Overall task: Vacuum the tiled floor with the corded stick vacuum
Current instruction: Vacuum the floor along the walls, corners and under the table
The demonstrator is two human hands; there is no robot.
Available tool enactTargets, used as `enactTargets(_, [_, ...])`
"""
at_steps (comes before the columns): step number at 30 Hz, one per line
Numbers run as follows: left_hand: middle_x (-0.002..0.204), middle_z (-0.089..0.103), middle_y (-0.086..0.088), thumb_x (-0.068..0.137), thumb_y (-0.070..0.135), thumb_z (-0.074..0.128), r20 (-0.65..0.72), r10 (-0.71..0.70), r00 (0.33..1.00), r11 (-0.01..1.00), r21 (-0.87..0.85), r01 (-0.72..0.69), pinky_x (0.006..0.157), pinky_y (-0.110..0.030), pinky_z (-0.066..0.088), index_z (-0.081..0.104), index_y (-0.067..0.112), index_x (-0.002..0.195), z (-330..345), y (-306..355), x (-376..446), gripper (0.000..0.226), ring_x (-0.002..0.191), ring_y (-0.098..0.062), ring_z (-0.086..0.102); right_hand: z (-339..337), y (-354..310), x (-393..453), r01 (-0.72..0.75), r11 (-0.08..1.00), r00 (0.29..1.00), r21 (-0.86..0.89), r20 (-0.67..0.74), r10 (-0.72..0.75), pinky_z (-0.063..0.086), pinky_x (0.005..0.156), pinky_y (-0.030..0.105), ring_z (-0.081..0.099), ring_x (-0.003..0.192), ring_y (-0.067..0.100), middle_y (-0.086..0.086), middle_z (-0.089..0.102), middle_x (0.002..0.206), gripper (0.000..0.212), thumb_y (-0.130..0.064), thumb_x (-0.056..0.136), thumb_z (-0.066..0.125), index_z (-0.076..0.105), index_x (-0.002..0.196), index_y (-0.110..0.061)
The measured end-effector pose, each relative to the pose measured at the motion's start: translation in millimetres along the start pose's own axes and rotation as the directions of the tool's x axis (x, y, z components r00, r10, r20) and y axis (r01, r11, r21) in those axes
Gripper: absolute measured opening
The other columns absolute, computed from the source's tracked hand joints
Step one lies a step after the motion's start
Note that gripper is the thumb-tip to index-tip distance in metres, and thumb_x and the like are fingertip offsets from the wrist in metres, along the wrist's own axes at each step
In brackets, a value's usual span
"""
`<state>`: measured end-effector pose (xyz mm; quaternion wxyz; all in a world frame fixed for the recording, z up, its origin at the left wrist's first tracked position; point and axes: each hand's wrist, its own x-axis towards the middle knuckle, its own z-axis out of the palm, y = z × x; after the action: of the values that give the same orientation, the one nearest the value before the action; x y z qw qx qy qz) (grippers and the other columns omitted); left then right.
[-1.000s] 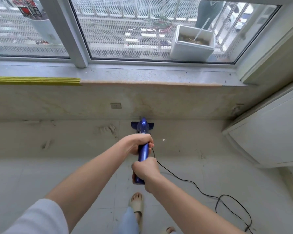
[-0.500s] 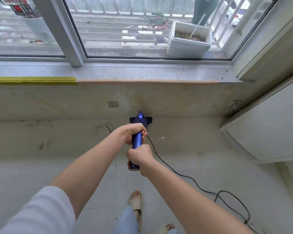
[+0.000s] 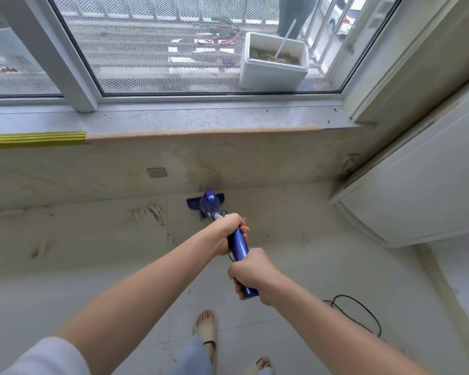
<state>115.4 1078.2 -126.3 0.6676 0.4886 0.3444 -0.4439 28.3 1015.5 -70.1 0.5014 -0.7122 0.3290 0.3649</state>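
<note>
- Pale floor tiles (image 3: 136, 301) run up to a stained wall under a wide window; the blue stick vacuum (image 3: 237, 246) reaches forward, its floor head (image 3: 205, 203) just beside the wall base.
- Both hands are clamped round the handle: left hand (image 3: 228, 234) higher up, right hand (image 3: 251, 272) at the end.
- Pushing further would likely knock the head against the wall.
- The black cord (image 3: 360, 312) loops near the sandalled foot (image 3: 206, 330); stepping back could snag it.
- Forearms hide most of the cord's run, and its plug end is not visible.
</note>
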Motion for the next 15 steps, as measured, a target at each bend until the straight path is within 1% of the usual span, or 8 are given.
enactTargets(3, [0.051,0.043,0.000,0.089,0.002,0.035,-0.026,0.008,1.000,0.999,0.046,-0.006,0.036,-0.012,0.035,0.037,0.012,0.083,-6.8,9.9,12.4,0.012,0.029,-0.009,0.037,6.2,-8.9,10.9,-0.006,1.000,1.000,0.004,-0.002,0.006,0.040,0.041,0.022,0.045,0.046,0.015,0.009,0.047,0.069,0.021,0.003,0.085,0.045,0.038,0.102,-0.007])
enactTargets(4, [0.051,0.043,0.000,0.090,0.002,0.036,-0.024,0.009,1.000,0.998,0.059,-0.008,0.036,-0.013,0.035,0.037,0.012,0.082,-9.2,16.0,14.8,0.012,0.029,-0.008,0.037,7.3,-14.0,14.0,0.002,1.000,1.000,0.007,0.004,-0.002,0.041,0.041,0.022,0.045,0.045,0.015,0.009,0.047,0.068,0.021,0.004,0.085,0.045,0.038,0.101,-0.007])
enactTargets(8, [0.037,0.039,0.004,0.091,0.005,0.036,0.001,-0.017,1.000,0.994,0.110,0.017,0.037,-0.012,0.036,0.041,0.009,0.069,-13.4,46.3,8.7,0.023,0.027,-0.009,0.037,7.7,-36.6,28.4,0.043,0.998,0.999,0.039,0.000,-0.043,0.040,0.037,0.018,0.045,0.039,0.014,0.009,0.048,0.066,0.019,0.004,0.082,0.047,0.044,0.098,-0.005])
enactTargets(11, [0.037,0.039,0.005,0.090,0.006,0.037,0.018,-0.022,1.000,0.992,0.122,0.019,0.039,-0.013,0.037,0.042,0.009,0.065,-15.7,56.2,3.7,0.026,0.028,-0.009,0.038,9.1,-44.9,34.8,0.048,0.997,0.999,0.067,-0.011,-0.047,0.041,0.038,0.019,0.045,0.037,0.013,0.009,0.048,0.065,0.021,0.005,0.081,0.047,0.047,0.099,-0.005])
enactTargets(15, [0.037,0.040,0.005,0.090,0.005,0.037,0.015,-0.010,1.000,0.991,0.131,0.008,0.042,-0.016,0.036,0.042,0.009,0.066,-21.1,40.6,1.2,0.025,0.029,-0.009,0.037,17.2,-31.7,30.8,0.036,0.997,0.999,0.062,-0.002,-0.036,0.041,0.038,0.018,0.044,0.042,0.015,0.010,0.047,0.067,0.022,0.005,0.082,0.046,0.046,0.101,-0.005])
